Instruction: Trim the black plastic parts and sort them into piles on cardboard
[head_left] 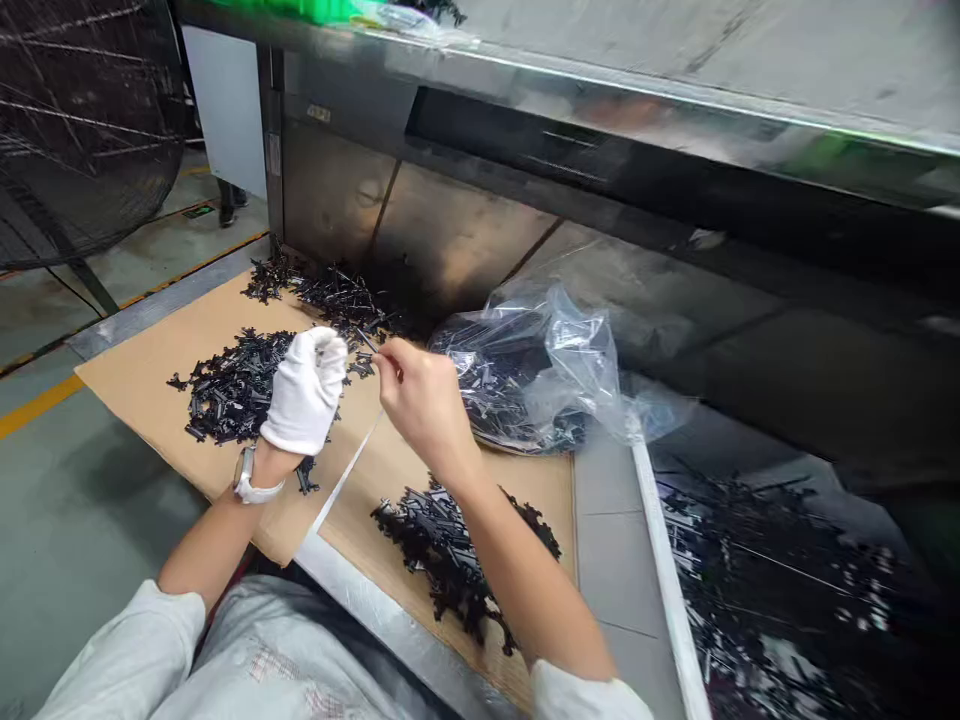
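My left hand (306,385), in a white glove with a watch at the wrist, is raised over the cardboard with its fingers curled closed. Whatever it may hold is hidden. Close beside it, my bare right hand (424,395) pinches a thin dark stick-like piece (367,341) between thumb and fingers, its tip pointing up and left. Beneath and left of my gloved hand lies a pile of small black plastic parts (236,385). Another heap of black parts (439,545) sits under my right forearm.
Flat cardboard (180,320) covers the work surface. At the back lies a further pile of black parts (337,295). A clear plastic bag (536,370) holds more. More parts fill the lower right (795,590). A metal machine wall (465,220) stands behind; a large fan (82,130) is far left.
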